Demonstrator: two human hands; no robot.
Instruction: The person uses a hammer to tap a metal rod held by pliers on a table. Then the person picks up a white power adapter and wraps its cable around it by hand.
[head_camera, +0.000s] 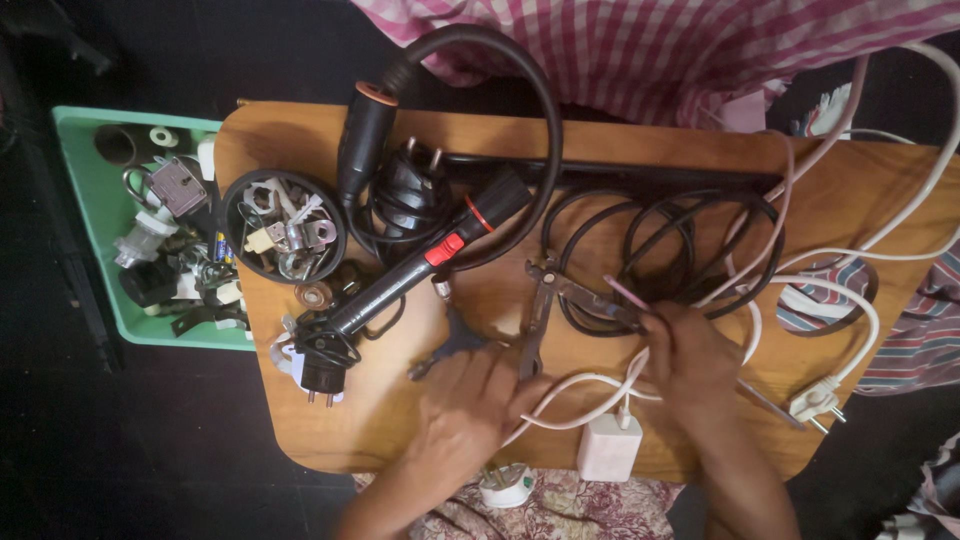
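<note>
A green tray sat at the frame's left beside the tan wooden counter; a black torch bore red bands at centre, a white adapter lay low, and pink-checked cloth filled the top.

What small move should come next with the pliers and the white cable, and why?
Probably steady the white cable with the left hand and bring the pliers onto it. The left hand rests at the plier handles, the right hand pinches the cable above the white adapter, and the jaws lie clear of the cable.
</note>
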